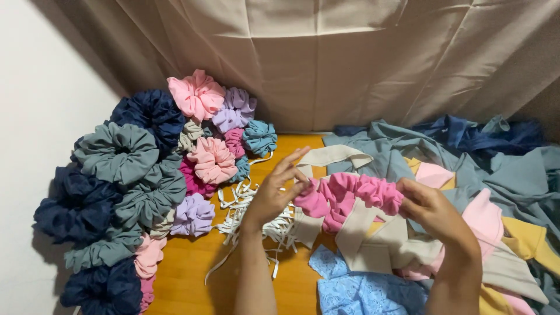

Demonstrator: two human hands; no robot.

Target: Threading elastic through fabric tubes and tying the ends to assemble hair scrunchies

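Hands are seen from above, raised over a wooden tabletop, with a gathered tube of bright pink fabric stretched between them. The tube's long axis runs nearly level, left to right, sagging into a bunched fold near its left end. The right hand is closed on the tube's right end, which is pinched between thumb and fingers. The left hand is set at the tube's left end; its thumb and lower fingers appear to be pressed to the fabric, while the upper fingers are spread wide and pointed up and to the right. Whether anything thin is nipped between those fingertips cannot be told. Both hands are in contact with the tube, so neither is nearer; the free middle lies between them.

Below the left hand, a tangle of white elastic strips is spread on the wood. Beige fabric bands lie under the tube. A heap of finished scrunchies in navy, grey-green, pink and lilac is piled at the left, and loose cloth pieces in blue, yellow and pink are heaped at the right. A beige curtain hangs behind.
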